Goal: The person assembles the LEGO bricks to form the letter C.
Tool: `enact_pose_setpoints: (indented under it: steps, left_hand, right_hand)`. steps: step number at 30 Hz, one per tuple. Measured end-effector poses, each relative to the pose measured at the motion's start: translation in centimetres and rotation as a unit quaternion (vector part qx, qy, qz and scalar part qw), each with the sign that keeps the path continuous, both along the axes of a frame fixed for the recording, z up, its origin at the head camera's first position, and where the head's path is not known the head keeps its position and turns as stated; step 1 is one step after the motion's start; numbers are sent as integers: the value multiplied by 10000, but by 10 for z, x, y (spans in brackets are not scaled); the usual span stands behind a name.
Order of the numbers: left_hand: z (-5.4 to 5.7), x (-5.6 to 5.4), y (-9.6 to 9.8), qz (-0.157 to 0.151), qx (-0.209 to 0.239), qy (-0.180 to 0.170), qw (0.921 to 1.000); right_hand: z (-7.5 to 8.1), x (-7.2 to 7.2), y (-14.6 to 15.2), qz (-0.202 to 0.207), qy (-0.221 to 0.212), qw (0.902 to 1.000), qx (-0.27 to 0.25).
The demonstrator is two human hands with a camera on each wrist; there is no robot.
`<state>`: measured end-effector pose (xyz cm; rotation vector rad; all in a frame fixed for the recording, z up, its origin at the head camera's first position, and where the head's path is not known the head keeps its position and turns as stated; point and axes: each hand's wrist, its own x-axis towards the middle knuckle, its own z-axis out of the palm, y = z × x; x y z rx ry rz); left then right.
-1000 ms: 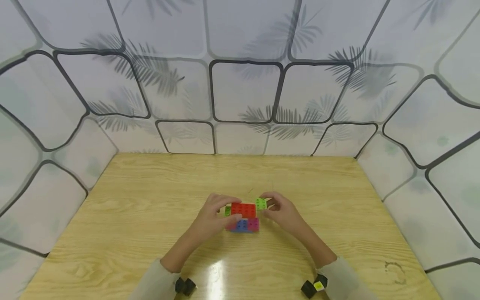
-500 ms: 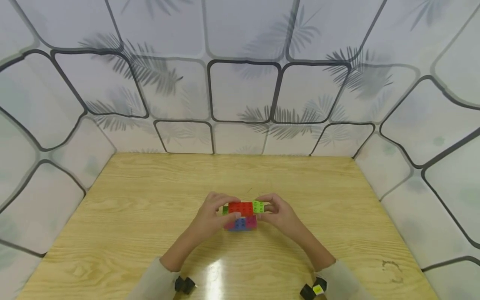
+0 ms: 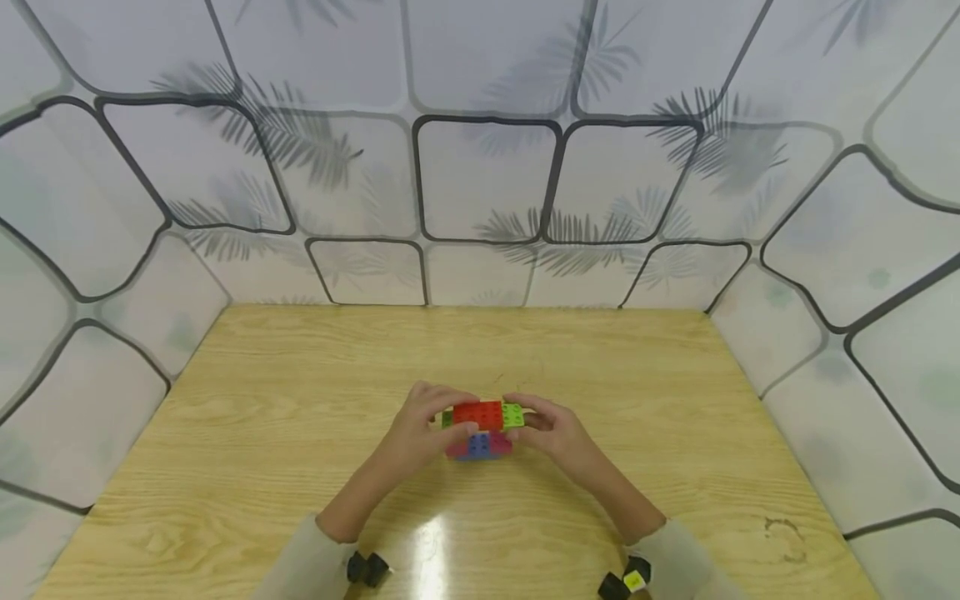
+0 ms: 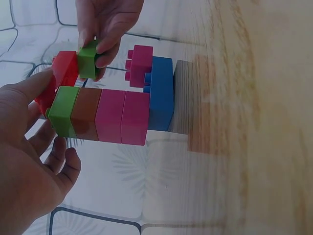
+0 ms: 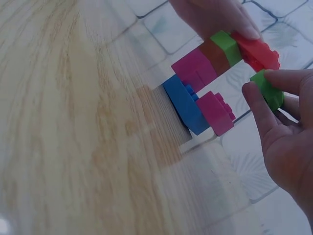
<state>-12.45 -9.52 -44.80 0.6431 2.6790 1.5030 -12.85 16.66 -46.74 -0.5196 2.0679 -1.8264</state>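
A toy-brick build stands on the wooden table, with a blue brick (image 4: 162, 95) at its base. At one end rises a column of two pink bricks (image 4: 122, 116), a brown brick (image 4: 84, 120) and a green brick (image 4: 63, 105). A lone pink brick (image 5: 215, 113) sits at the base's other end. On the column's top, a red brick (image 3: 477, 414) juts out sideways. My left hand (image 3: 416, 429) grips the red brick between thumb and fingers. My right hand (image 3: 558, 429) pinches a light green brick (image 4: 88, 59) right at the red brick's free end.
The wooden table (image 3: 300, 367) carries the build near its middle. Patterned white walls (image 3: 487, 183) enclose the table at the back and sides. Black blocks (image 3: 367, 569) are worn at both wrists, by the sleeves.
My right hand has moved left with the light green brick, from a gap beside the red brick to right against its end. My left hand keeps its grip on the red brick.
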Motion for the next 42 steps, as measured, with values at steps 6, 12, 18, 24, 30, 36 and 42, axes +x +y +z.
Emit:
enact_pose_setpoints:
  steps: [6,12,18,24,30,36,42]
  left_hand:
    - [-1,0,2,6,11,-37,10000]
    - [-2,0,2,-3,45,-12,10000]
    - [1,1,2,-9,96,29,9999]
    - [1,2,1,-25,233,-86,9997]
    - [-2,1,5,-121,326,-252,9991]
    - [-1,2,5,-95,340,-374,9987]
    - [3,2,6,-43,306,-457,9985]
  right_hand:
    - [-1,0,1,-89,20,9999,138]
    - [1,0,3,-260,-115,9995,129]
    - [-1,-1,1,-392,-154,9991,67]
    - [-2,-1,-4,-343,-246,9990,141]
    - [-3,4,-5,-407,-343,9984,191]
    - [-5,5,-8,-373,-500,9980,91]
    - [-6,5,-9,-612,-663,9959,-2]
